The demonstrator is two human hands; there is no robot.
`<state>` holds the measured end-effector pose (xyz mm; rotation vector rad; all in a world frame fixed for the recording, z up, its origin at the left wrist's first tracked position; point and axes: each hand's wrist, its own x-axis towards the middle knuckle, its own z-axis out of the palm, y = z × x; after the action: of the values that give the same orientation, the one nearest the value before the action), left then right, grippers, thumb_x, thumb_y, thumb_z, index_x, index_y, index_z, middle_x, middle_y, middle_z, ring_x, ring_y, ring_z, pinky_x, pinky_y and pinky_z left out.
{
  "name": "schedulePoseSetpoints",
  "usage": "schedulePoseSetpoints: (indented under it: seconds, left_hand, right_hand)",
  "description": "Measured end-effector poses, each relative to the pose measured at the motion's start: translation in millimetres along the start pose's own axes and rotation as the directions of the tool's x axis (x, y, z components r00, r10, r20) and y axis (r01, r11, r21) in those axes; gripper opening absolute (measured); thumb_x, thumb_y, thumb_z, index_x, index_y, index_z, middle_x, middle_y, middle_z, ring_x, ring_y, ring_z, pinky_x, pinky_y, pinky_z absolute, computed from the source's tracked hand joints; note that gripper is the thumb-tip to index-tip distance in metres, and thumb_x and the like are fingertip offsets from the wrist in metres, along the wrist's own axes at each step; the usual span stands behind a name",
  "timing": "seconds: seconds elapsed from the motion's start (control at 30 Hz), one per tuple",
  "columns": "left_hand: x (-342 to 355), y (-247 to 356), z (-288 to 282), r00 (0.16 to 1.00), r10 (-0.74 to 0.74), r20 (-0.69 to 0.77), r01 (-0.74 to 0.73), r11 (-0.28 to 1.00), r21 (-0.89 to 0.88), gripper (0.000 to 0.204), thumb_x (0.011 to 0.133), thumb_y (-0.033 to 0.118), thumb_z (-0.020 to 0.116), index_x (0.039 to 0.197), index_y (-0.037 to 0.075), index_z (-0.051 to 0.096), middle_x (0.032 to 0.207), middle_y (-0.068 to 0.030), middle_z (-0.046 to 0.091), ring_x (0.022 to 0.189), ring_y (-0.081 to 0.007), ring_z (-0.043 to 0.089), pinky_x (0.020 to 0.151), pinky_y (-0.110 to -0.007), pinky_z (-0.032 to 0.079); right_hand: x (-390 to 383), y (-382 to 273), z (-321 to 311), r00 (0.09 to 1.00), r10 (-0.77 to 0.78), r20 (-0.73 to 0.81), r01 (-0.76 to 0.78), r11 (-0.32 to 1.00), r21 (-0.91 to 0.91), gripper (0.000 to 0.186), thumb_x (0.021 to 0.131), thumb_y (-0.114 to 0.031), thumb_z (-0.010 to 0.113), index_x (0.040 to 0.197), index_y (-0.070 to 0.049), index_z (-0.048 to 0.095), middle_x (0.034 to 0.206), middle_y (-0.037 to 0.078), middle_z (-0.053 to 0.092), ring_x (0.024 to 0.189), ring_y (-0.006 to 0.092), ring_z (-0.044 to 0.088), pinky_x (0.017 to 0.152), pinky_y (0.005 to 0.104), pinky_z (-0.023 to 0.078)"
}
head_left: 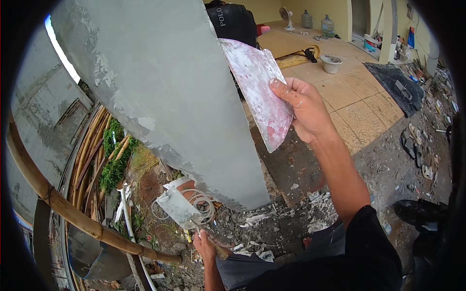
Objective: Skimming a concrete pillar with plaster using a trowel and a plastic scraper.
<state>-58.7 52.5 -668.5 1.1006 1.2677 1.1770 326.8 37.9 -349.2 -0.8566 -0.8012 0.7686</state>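
Head view showed the right hand (308, 109) gripping the stained scraper (252, 80) by one side, thumb on its face, likely to leave the long edge free beside the grey wall (170, 87); I couldn't tell whether they touched. Lower down, the left hand (206, 246) gripped the flat board (177, 207) by its handle (196, 226), probably to keep its broad face up.

We look into a room with pale yellow walls (332, 8) and a narrow doorway (359, 22); its tan tiled floor (357, 94) holds a white fan (287, 18) near the back; beyond the tiles we see rough ground (378, 165) strewn with debris; at far left a weathered grey wall (40, 121) stands below a bright strip of sky (63, 54); we have soft daylight outdoors.
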Motion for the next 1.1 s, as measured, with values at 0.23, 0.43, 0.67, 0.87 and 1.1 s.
schedulePoseSetpoints:
  seconds: [0.23, 0.43, 0.67, 0.87, 1.1]
  left_hand:
    - [-10.4, -2.6, -8.5, 0.999, -0.038, 0.033, 0.038, 0.999, -0.009, 0.027, 0.098, 0.026, 0.051, 0.083, 0.005, 0.047, 0.063, -0.0052, 0.053, 0.048, -0.0151, 0.053, 0.047, -0.028, 0.043]
    - [-19.8, -5.6, -17.8, 0.999, -0.03, 0.032, 0.033, 0.995, -0.092, 0.032, 0.098, 0.03, 0.049, 0.079, 0.005, 0.05, 0.064, -0.0054, 0.053, 0.049, -0.0153, 0.053, 0.047, -0.027, 0.043]
    - [-23.0, 8.8, -8.4, 0.998, -0.031, 0.051, 0.03, 0.999, 0.01, 0.032, 0.099, 0.031, 0.048, 0.081, 0.005, 0.051, 0.064, -0.0055, 0.054, 0.049, -0.0146, 0.052, 0.047, -0.027, 0.043]
    - [-22.2, 2.1, -19.7, 0.998, -0.034, 0.059, 0.028, 0.995, 0.091, 0.033, 0.099, 0.031, 0.048, 0.08, 0.004, 0.05, 0.063, -0.0059, 0.054, 0.05, -0.0151, 0.053, 0.047, -0.027, 0.043]
    - [-27.5, 3.7, -9.5, 0.995, -0.025, 0.097, 0.013, 0.992, 0.125, 0.036, 0.099, 0.032, 0.047, 0.078, 0.004, 0.051, 0.062, -0.0066, 0.054, 0.049, -0.0156, 0.054, 0.047, -0.027, 0.042]
  right_hand:
    - [18.8, 21.0, 2.7, 0.997, 0.054, -0.051, -0.054, 0.999, 0.01, 0.031, 0.089, -0.02, 0.07, 0.1, 0.007, 0.06, 0.089, 0.011, 0.066, 0.074, 0.0146, 0.064, 0.066, 0.0319, 0.054]
    - [46.4, 31.0, 3.7, 0.994, 0.065, -0.088, -0.071, 0.995, -0.072, 0.031, 0.09, -0.021, 0.068, 0.102, 0.006, 0.06, 0.088, 0.009, 0.067, 0.073, 0.0147, 0.065, 0.062, 0.0319, 0.055]
    - [59.9, 35.8, -35.2, 0.98, 0.068, -0.188, -0.095, 0.985, -0.14, 0.03, 0.089, -0.018, 0.069, 0.102, 0.007, 0.059, 0.088, 0.011, 0.066, 0.073, 0.0143, 0.064, 0.059, 0.0341, 0.056]
    - [-20.5, 42.5, -19.1, 0.991, 0.026, -0.133, -0.028, 0.999, -0.014, 0.033, 0.085, -0.016, 0.073, 0.101, 0.01, 0.06, 0.09, 0.015, 0.066, 0.074, 0.0168, 0.064, 0.067, 0.0319, 0.053]
    - [31.1, 58.3, -22.7, 0.975, 0.147, -0.168, -0.167, 0.98, -0.108, 0.036, 0.086, -0.018, 0.072, 0.103, 0.01, 0.057, 0.084, 0.013, 0.065, 0.073, 0.0152, 0.065, 0.064, 0.0294, 0.054]
